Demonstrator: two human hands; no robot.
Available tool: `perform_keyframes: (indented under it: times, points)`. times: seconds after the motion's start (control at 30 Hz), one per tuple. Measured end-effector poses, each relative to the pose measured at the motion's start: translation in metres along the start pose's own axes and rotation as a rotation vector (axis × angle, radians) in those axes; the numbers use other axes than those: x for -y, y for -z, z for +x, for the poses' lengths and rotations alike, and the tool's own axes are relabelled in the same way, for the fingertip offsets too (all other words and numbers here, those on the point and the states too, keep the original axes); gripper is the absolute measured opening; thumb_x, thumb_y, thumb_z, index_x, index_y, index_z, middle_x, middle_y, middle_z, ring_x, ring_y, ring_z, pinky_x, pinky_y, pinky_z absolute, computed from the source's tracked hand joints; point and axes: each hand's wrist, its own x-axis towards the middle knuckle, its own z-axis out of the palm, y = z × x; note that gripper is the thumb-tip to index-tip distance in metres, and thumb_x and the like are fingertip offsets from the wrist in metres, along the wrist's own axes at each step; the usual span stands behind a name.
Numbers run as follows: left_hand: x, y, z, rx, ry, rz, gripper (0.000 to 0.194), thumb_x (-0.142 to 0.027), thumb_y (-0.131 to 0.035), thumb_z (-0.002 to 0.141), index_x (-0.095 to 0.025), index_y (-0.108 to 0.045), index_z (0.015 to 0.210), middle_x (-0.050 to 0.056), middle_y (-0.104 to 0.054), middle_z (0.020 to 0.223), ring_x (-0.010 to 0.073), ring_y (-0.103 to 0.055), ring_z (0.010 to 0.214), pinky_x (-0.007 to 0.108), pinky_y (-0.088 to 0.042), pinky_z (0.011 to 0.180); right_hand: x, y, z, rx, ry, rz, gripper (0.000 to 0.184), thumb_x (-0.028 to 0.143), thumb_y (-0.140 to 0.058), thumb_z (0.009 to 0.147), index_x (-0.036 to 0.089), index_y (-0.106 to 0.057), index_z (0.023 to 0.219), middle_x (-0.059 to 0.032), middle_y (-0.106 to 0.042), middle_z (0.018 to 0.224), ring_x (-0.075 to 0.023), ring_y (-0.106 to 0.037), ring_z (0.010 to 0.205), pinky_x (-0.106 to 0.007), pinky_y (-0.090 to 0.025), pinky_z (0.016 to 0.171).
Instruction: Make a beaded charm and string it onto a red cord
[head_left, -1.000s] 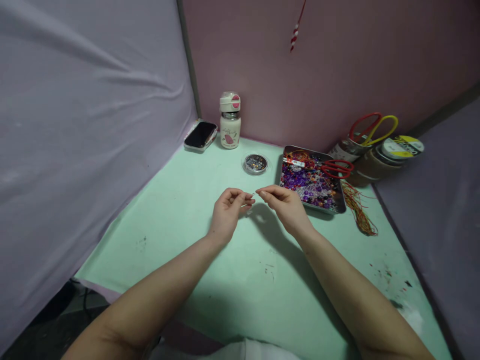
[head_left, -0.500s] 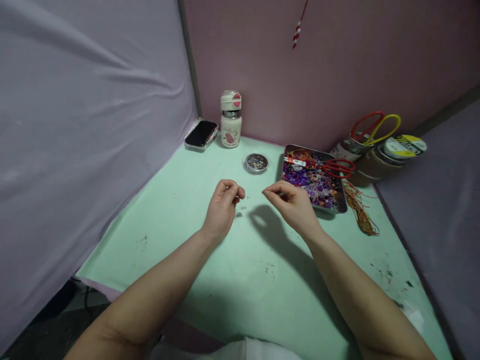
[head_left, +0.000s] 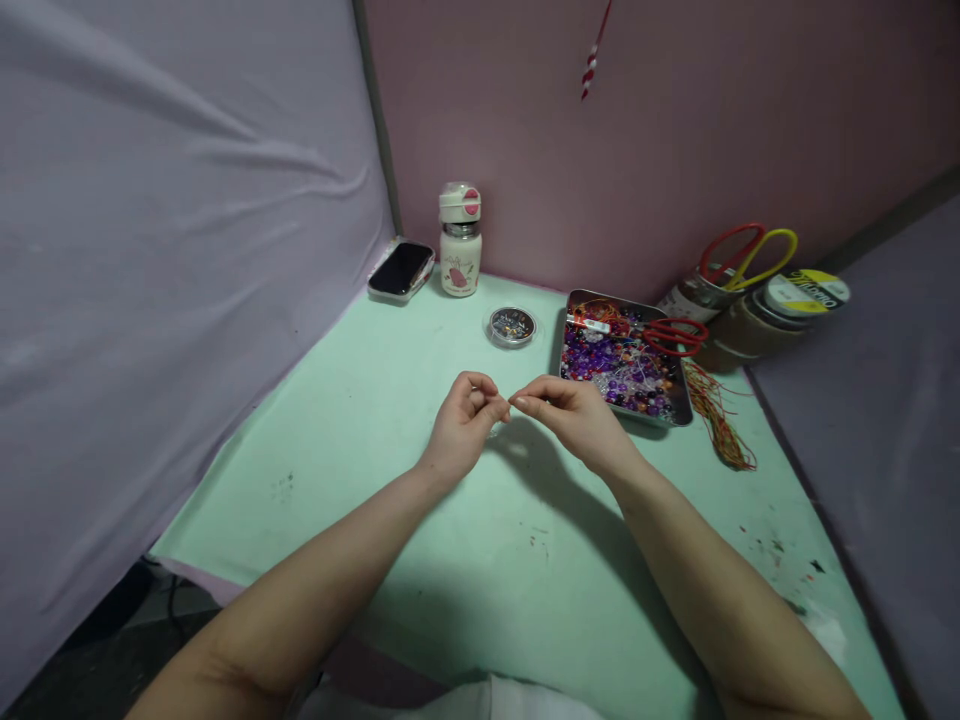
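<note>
Fine fingertip work is in hand, it seems, over the middle of the table (head_left: 352,450), well in from its left and right edges. The left hand (head_left: 466,420) is curled, its thumb closed against the fingers; the right hand (head_left: 574,412) makes a pointed pinch, thumb and forefinger together at the tips. The two sets of tips meet or all but meet; whether they touch, and whether anything is gripped between them, is too small to tell. A small clear piece (head_left: 494,431) shows by the left fingertips, low against the green surface, its shape unclear. The step looks like one of bringing two fine ends or parts together, so the next move, I judge, calls for a steady left hand and small, exact motion from the right. Just beyond the right hand, toward the far right corner, stands the metal tray (head_left: 670,424), full of beads (head_left: 592,352), with red-handled scissors (head_left: 679,338) across its right side. The bundle of cords (head_left: 718,425) lies beside that tray, near the table's right edge. A round clear case (head_left: 512,326) sits between the hands and the far edge, apart from both.
</note>
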Motion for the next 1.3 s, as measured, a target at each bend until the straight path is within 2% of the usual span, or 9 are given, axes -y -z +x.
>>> perform_keyframes:
  times: [0.13, 0.3, 0.4, 0.53, 0.73, 0.83, 0.97, 1.13, 1.3]
  points:
    - [0.0, 0.0, -0.001, 0.003, 0.017, 0.023, 0.016, -0.026, -0.06, 0.079, -0.022, -0.046, 0.087, -0.005, -0.058, 0.068, 0.0114, -0.056, 0.07, 0.027, -0.042, 0.071, 0.004, -0.001, -0.001, -0.021, 0.027, -0.043, 0.021, 0.036, -0.061, 0.081, 0.018, -0.069, 0.074, -0.0024, -0.066, 0.074, -0.0143, -0.055, 0.069, -0.028, -0.041, 0.063]
    - [0.001, 0.001, 0.0, -0.033, 0.012, 0.115, 0.018, -0.027, -0.067, 0.073, -0.02, -0.06, 0.088, -0.001, -0.063, 0.076, 0.0127, -0.057, 0.074, 0.028, -0.045, 0.073, 0.003, -0.001, -0.001, -0.108, 0.07, -0.107, 0.017, 0.032, -0.061, 0.081, 0.019, -0.067, 0.073, -0.0023, -0.064, 0.074, -0.0144, -0.055, 0.069, -0.027, -0.04, 0.061]
    - [0.001, 0.002, 0.001, -0.072, -0.004, 0.198, 0.01, -0.028, -0.068, 0.072, -0.019, -0.067, 0.078, 0.002, -0.067, 0.078, 0.0148, -0.059, 0.074, 0.03, -0.046, 0.073, 0.001, -0.001, -0.001, -0.093, 0.089, -0.119, 0.016, 0.031, -0.062, 0.082, 0.019, -0.069, 0.074, -0.0026, -0.066, 0.075, -0.0151, -0.057, 0.07, -0.029, -0.042, 0.064]
    - [0.002, 0.003, 0.002, -0.089, 0.044, 0.195, 0.01, -0.028, -0.069, 0.07, -0.019, -0.071, 0.075, 0.002, -0.069, 0.076, 0.0164, -0.06, 0.074, 0.031, -0.047, 0.072, -0.001, -0.003, 0.0, -0.099, 0.13, -0.103, 0.012, 0.028, -0.063, 0.081, 0.021, -0.072, 0.075, -0.0027, -0.067, 0.076, -0.0165, -0.06, 0.074, -0.031, -0.044, 0.069]
    - [0.007, 0.002, 0.004, -0.028, 0.172, -0.002, 0.017, -0.033, -0.072, 0.069, -0.017, -0.071, 0.074, 0.003, -0.066, 0.073, 0.0143, -0.057, 0.071, 0.03, -0.045, 0.071, -0.004, -0.005, 0.001, -0.108, 0.135, -0.084, 0.011, 0.026, -0.064, 0.08, 0.022, -0.073, 0.076, -0.0028, -0.067, 0.077, -0.017, -0.061, 0.075, -0.032, -0.046, 0.071]
    - [0.006, 0.002, 0.004, -0.038, 0.193, -0.055, 0.019, -0.033, -0.072, 0.068, -0.016, -0.07, 0.074, 0.003, -0.065, 0.072, 0.0134, -0.056, 0.07, 0.029, -0.044, 0.07, -0.006, -0.003, 0.002, -0.127, 0.098, -0.077, 0.01, 0.027, -0.066, 0.078, 0.021, -0.073, 0.081, -0.0032, -0.068, 0.081, -0.0164, -0.061, 0.075, -0.031, -0.045, 0.069]
    - [0.005, 0.001, 0.004, -0.049, 0.206, -0.039, 0.021, -0.034, -0.073, 0.068, -0.015, -0.07, 0.075, 0.004, -0.065, 0.072, 0.0132, -0.055, 0.069, 0.028, -0.042, 0.068, -0.01, 0.001, 0.005, -0.164, 0.039, -0.041, 0.014, 0.03, -0.067, 0.077, 0.019, -0.071, 0.083, -0.0037, -0.068, 0.082, -0.0153, -0.058, 0.072, -0.029, -0.044, 0.066]
    - [0.007, 0.002, 0.003, -0.031, 0.204, -0.027, 0.018, -0.032, -0.073, 0.068, -0.016, -0.07, 0.075, 0.004, -0.066, 0.074, 0.0135, -0.056, 0.071, 0.029, -0.042, 0.071, -0.012, 0.001, 0.006, -0.171, 0.033, 0.004, 0.018, 0.036, -0.063, 0.08, 0.019, -0.07, 0.083, -0.0041, -0.068, 0.082, -0.0157, -0.058, 0.073, -0.03, -0.044, 0.067]
    - [0.008, 0.001, 0.003, -0.019, 0.217, -0.033, 0.018, -0.033, -0.073, 0.068, -0.016, -0.07, 0.074, 0.005, -0.066, 0.075, 0.0147, -0.057, 0.072, 0.03, -0.043, 0.072, -0.01, -0.001, 0.006, -0.178, 0.022, 0.05, 0.018, 0.035, -0.064, 0.079, 0.019, -0.068, 0.088, -0.004, -0.068, 0.085, -0.0152, -0.057, 0.074, -0.03, -0.044, 0.068]
